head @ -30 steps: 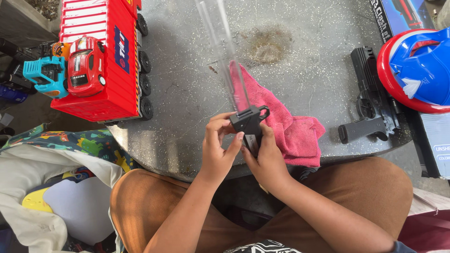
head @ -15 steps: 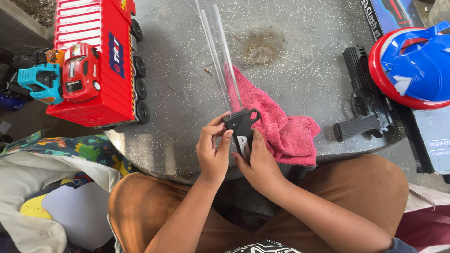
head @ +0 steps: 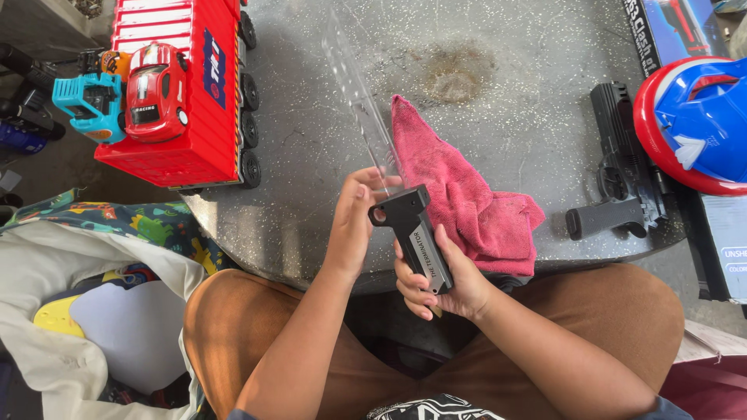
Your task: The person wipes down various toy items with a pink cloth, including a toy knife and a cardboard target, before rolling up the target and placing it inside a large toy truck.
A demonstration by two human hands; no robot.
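On the desk (head: 311, 155), a pink cloth (head: 459, 194) lies just right of your hands, a black toy gun (head: 622, 187) farther right, a red truck (head: 187, 85) at left. Your right hand (head: 443, 280) grips the sword's (head: 389, 171) grey handle; your left hand (head: 350, 225) closes on the clear blade's base. The blade points up-left, away from you.

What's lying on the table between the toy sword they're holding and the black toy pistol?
A crumpled pink cloth lies between the toy sword and the black toy pistol, on the grey speckled table; the head view shows it.
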